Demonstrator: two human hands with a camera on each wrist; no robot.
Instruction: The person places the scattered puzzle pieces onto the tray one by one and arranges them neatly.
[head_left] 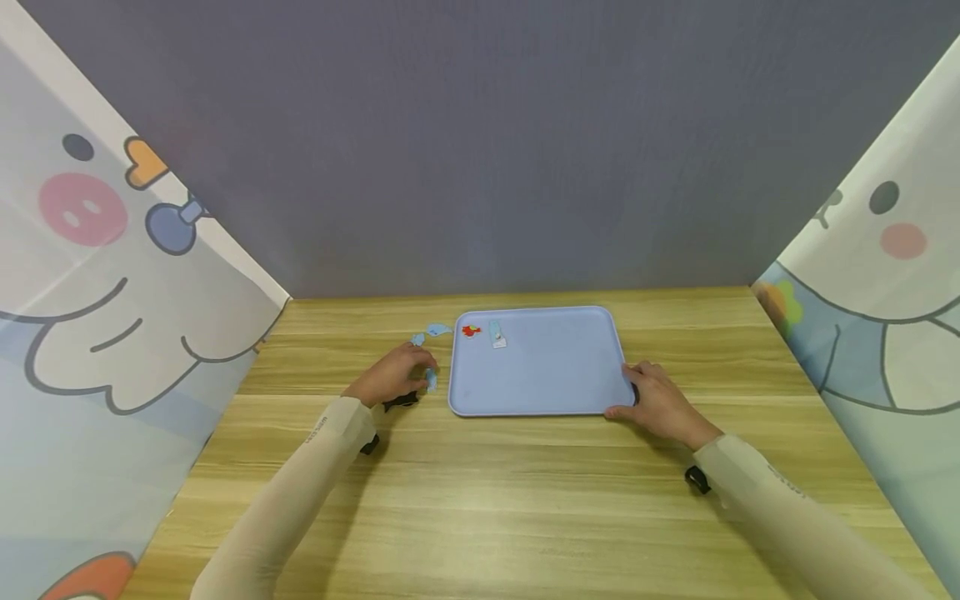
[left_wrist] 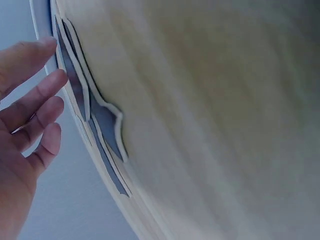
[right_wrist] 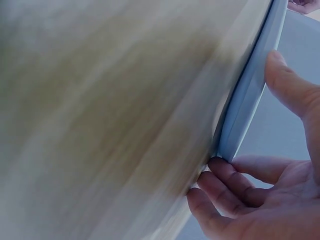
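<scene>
In the head view, a pale blue tray (head_left: 547, 375) holds a small red piece (head_left: 471, 331) and a light-blue and white piece (head_left: 498, 335) near its back left corner. Left of the tray, my left hand (head_left: 393, 375) has its thumb and fingertips at a small light-blue piece (head_left: 431, 380); whether they touch it I cannot tell. The left wrist view shows that hand (left_wrist: 25, 100) with loosely bent, spread fingers beside flat pieces (left_wrist: 105, 122). My right hand (head_left: 660, 404) holds the tray's near right corner, with thumb and fingers around the rim (right_wrist: 250, 100).
Two more light-blue pieces, one (head_left: 438, 330) and a smaller one (head_left: 417, 339), lie on the wooden table (head_left: 480, 500) left of the tray. A dark item (head_left: 401, 400) shows beneath the left hand. A grey panel (head_left: 517, 150) stands behind, with cartoon-printed panels at both sides.
</scene>
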